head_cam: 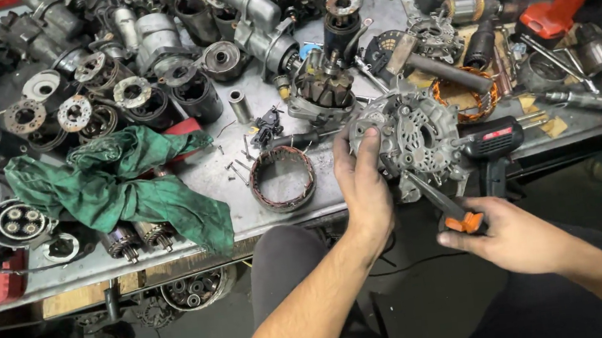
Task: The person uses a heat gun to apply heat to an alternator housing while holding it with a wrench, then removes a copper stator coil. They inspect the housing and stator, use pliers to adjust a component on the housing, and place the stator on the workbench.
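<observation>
Head view: the left hand steadies a grey, ribbed alternator end housing at the front edge of the metal bench, its fingers spread against the housing's left face rather than closed around it. The right hand has its fingers wrapped shut on the orange handle of a pair of pliers, whose dark tips reach up to the housing's lower rim. Just left of the housing lies a copper-wound stator ring, a crumpled green rag farther left, and a black soldering gun touching the housing's right side.
</observation>
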